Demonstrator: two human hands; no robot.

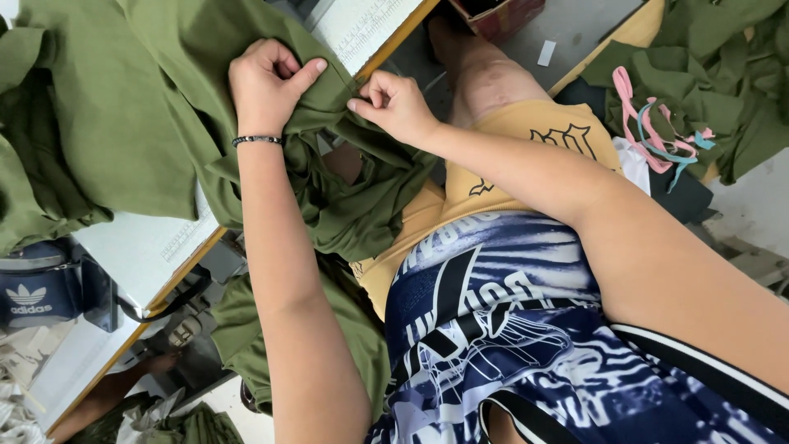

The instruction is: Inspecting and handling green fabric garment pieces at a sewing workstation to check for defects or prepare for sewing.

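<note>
While both hands clamp the green cloth (329, 156) at the table (148, 247) edge, left hand (267, 86) bunching, right hand (394, 103) pinching (close together), keep the fold taut, edges aligned.

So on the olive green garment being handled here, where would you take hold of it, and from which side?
Probably at the bunched fold of the green garment between the left hand and right hand, coming from above. There the cloth rises in a ridge off the white table; elsewhere it lies flat or hangs over the edge.
</note>
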